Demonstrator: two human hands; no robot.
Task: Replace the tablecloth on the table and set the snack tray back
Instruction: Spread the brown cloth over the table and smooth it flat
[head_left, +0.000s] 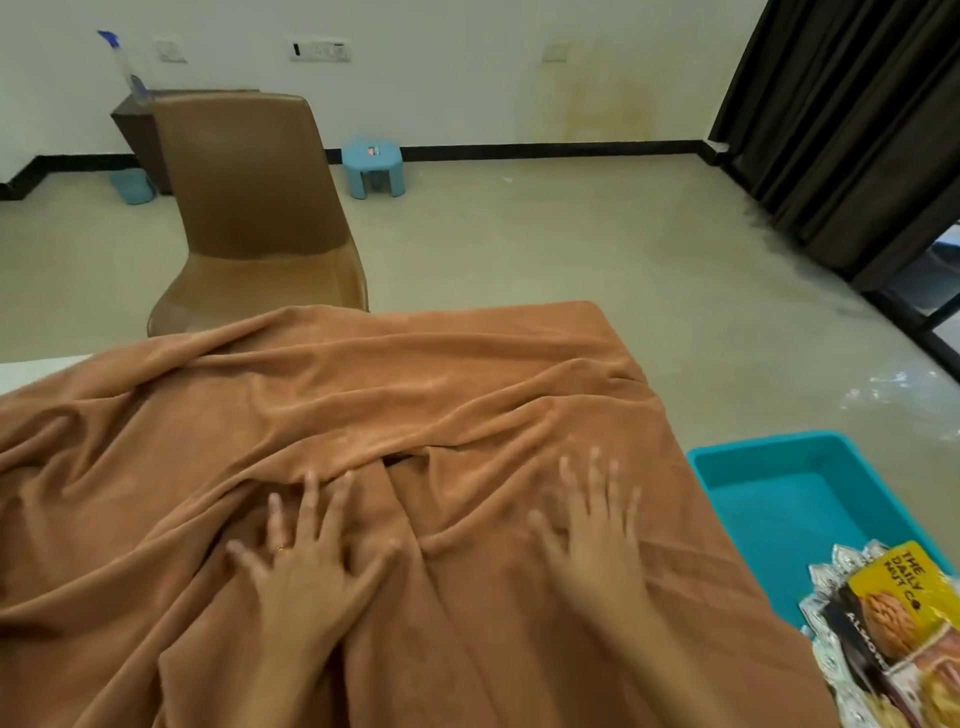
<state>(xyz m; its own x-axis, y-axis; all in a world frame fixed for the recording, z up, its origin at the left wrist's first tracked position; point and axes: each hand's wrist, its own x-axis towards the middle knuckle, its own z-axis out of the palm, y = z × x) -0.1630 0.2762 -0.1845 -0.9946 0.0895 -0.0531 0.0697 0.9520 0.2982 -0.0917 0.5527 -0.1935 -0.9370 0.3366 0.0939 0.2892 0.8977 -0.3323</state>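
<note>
A brown, heavily wrinkled tablecloth (395, 395) covers most of the table, whose bare white top (31, 370) shows at the far left. My left hand (306, 566) lies flat on the folds near the front, fingers spread. My right hand (592, 535) presses flat on the cloth beside it, fingers straight and blurred. To the right of the table sits a teal snack tray (789, 499) with snack packets (888, 623) in its near end, one yellow packet of nuts on top.
A brown chair (249, 208) stands behind the table's far side. A small blue stool (371, 165) and a dark cabinet with a spray bottle (124, 67) are by the back wall. Dark curtains (852, 135) hang at the right.
</note>
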